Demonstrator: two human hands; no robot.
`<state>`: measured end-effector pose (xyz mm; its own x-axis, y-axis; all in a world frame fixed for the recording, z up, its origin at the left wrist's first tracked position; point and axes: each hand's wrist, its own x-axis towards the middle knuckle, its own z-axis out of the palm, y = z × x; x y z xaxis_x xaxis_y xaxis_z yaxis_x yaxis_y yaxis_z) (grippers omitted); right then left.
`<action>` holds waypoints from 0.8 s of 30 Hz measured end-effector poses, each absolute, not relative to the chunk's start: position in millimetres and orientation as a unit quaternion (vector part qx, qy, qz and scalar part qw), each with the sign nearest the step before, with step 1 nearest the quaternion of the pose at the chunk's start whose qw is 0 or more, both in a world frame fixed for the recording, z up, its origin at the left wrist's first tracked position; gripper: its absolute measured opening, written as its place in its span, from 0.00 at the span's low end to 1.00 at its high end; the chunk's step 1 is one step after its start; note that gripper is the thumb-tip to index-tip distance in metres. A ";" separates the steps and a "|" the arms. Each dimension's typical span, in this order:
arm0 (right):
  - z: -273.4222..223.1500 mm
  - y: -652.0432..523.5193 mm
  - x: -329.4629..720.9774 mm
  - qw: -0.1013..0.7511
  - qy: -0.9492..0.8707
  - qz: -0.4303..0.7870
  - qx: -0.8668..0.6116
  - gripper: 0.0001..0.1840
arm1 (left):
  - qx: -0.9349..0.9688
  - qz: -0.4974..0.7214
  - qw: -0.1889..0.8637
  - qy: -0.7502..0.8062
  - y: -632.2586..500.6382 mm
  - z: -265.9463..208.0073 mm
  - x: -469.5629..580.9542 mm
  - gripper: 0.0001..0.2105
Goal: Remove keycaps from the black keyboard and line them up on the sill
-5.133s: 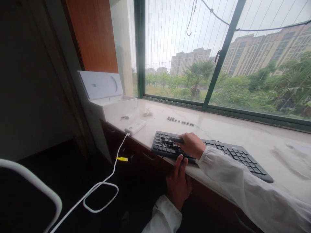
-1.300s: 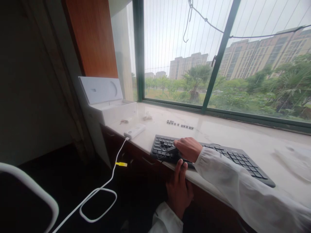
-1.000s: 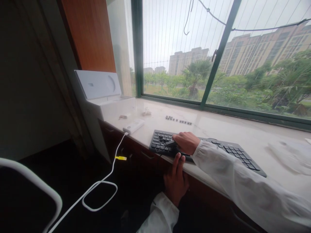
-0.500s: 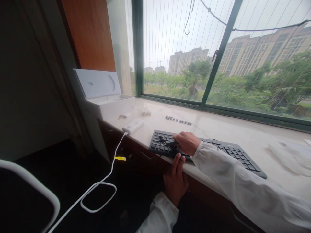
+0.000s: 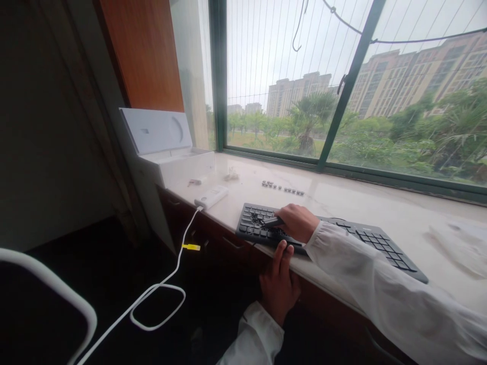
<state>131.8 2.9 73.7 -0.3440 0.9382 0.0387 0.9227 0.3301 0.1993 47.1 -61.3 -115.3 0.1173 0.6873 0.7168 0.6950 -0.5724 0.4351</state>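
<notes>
— How far along are you with that keyboard (image 5: 342,241)?

— Early, I'd say. My right hand (image 5: 299,223) is curled shut around a dark, slim tool (image 5: 271,221), its tip down among the keys at the keyboard's left end. A few spots in that patch look bare, but it's too small and dark for me to count them.

— And the other hand?

— My left hand (image 5: 278,281) sits below the keyboard's near edge, against the front of the counter (image 5: 380,208). Its fingers (image 5: 283,251) are stretched out flat, gripping nothing, with the tips touching the keyboard's front rim to steady it.

— So what's finished?

— There's a short row of small dark pieces (image 5: 283,189) beyond the keyboard, toward the window (image 5: 342,86), well apart from it. They look like keycaps already off and lined up, though I can't be sure at that size. That's my only sign of finished work.

— What's left?

— Most of it, I'd judge. The middle and the number pad at the keyboard's right end look fully capped and untouched.

— Anything else near the keyboard?

— Left of it, a white power bank (image 5: 212,196) with a white cable (image 5: 167,279) hanging off the counter's edge, and further left an open white box (image 5: 167,152). Neither is in my way.
</notes>
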 end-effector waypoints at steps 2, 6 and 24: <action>73.3 0.4 129.3 0.047 0.817 0.107 0.565 0.11 | -0.748 -0.476 0.004 -0.463 -61.7 -114.7 47.1 0.32; 73.1 -4.0 124.1 0.059 0.818 0.118 0.560 0.11 | -0.744 -0.477 0.010 -0.468 -61.9 -113.1 47.2 0.31; 69.6 6.5 129.8 0.017 0.765 0.050 0.642 0.22 | -0.744 -0.476 -0.003 -0.469 -62.9 -113.6 47.1 0.35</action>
<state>129.8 6.5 69.6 -0.1754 0.9838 0.0382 0.9804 0.1710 0.0974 47.1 -62.9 -113.6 0.1066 0.7013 0.7048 0.6947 -0.5597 0.4518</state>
